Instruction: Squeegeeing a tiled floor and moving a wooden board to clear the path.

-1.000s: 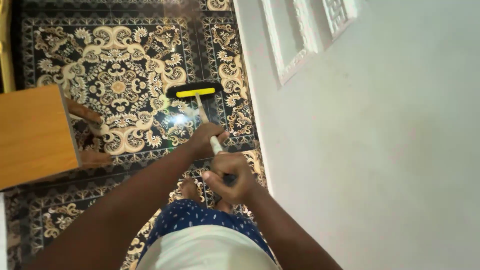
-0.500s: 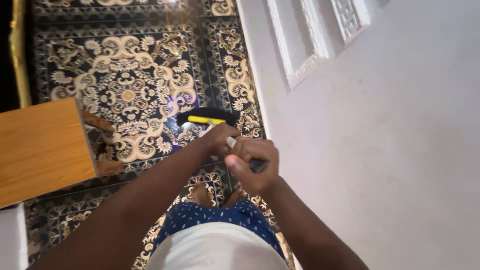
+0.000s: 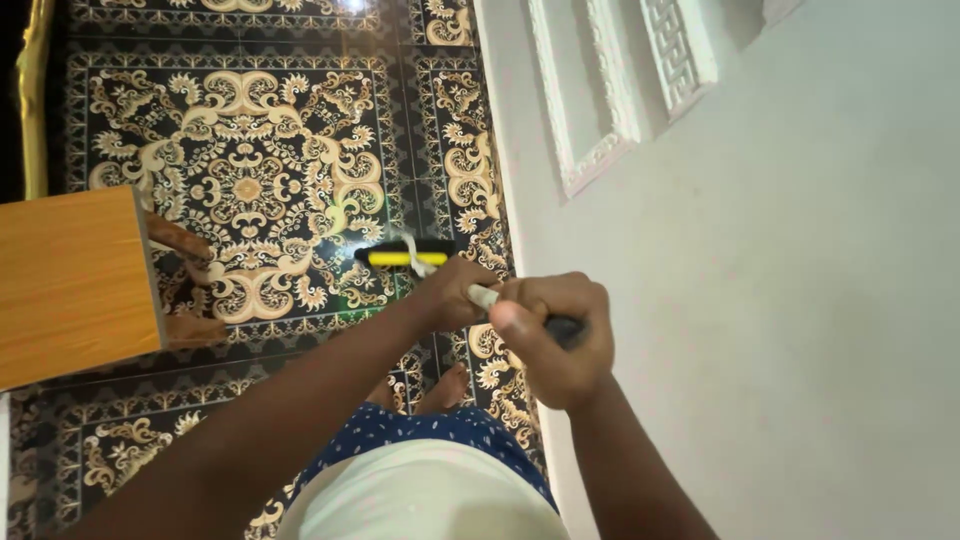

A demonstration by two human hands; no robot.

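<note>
Floor [image 3: 250,120]: glossy dark tiles with gold and cream scrollwork, meeting a plain white wall [image 3: 800,300] along its right edge. The wall carries raised moulded panels [image 3: 600,90] near the top of the view.

Broom [image 3: 400,256]: black head with a yellow strip, resting on the floor close to the wall edge; its pale handle [image 3: 484,296] runs from the head back toward us, and a dark grip end shows at the right hand.

Left hand [image 3: 448,292]: clenched round the handle, lower down, just behind the head (the fingers hide the shaft there).

Right hand [image 3: 555,335]: clenched round the upper handle, thumb laid over the top, just beside the left hand and nearer the wall.

Table [image 3: 70,280]: orange-brown wood, at the floor's left edge, well apart from the broom; carved brown legs [image 3: 180,240] show beside its right side.

Foot [image 3: 445,385]: bare, on the tiles below the hands; we also see blue dotted shorts [image 3: 420,430] and a white shirt [image 3: 420,500] at the bottom edge.
</note>
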